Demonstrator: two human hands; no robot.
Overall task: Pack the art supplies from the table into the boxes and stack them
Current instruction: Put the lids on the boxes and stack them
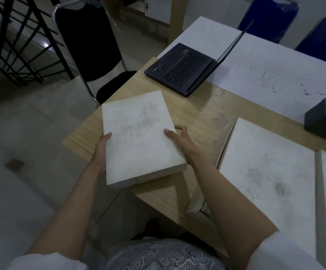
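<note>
1. Left hand and right hand grip the long sides of a shut white box at the table's corner.
2. A larger white box lies to the right, lid on; contents hidden.
3. Open laptop sits behind.

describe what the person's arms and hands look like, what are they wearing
Both forearms are bare, with white sleeves pushed up near the elbows. The left hand and right hand are bare: no gloves, and no rings, watch or bracelets can be seen. A grey patterned garment shows at the lap.
</note>
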